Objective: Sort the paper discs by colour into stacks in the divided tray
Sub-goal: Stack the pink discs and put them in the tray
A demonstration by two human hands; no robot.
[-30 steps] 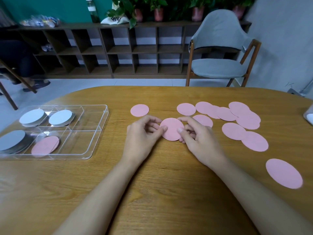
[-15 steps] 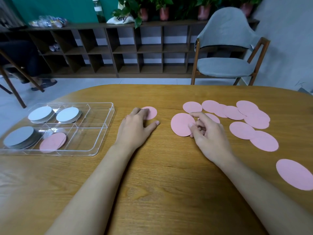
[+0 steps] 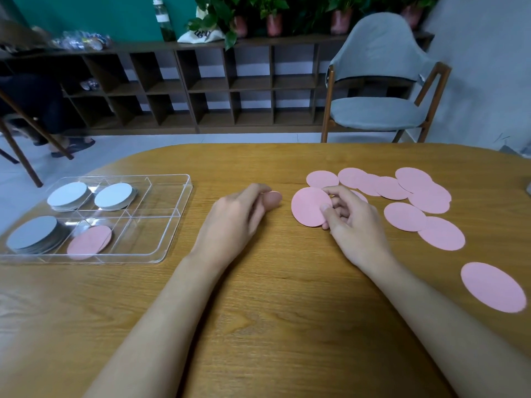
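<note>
My right hand point(image 3: 355, 225) pinches a pink paper disc point(image 3: 309, 206) by its right edge, thumb on top, just above the wooden table. Further left, my left hand point(image 3: 235, 222) is blurred. Its fingers curl over a smaller-looking pink disc point(image 3: 274, 199) that peeks out past the fingertips. Several loose pink discs point(image 3: 405, 216) lie overlapping on the right, and one more pink disc point(image 3: 492, 287) lies apart near the right edge. At the left stands the clear divided tray point(image 3: 172, 239), holding a pink disc point(image 3: 89, 242) in its front middle compartment and three grey-white stacks point(image 3: 67, 195).
A grey chair point(image 3: 379, 110) stands behind the table's far edge, and low shelving point(image 3: 230, 87) runs along the wall. Bare wood point(image 3: 273, 297) lies in front of my hands. The tray's two right compartments hold nothing.
My hands let go of the shared disc and parted. My right hand kept it and lifted it slightly. My left hand moved onto the small pink disc and curled its fingers over it.
</note>
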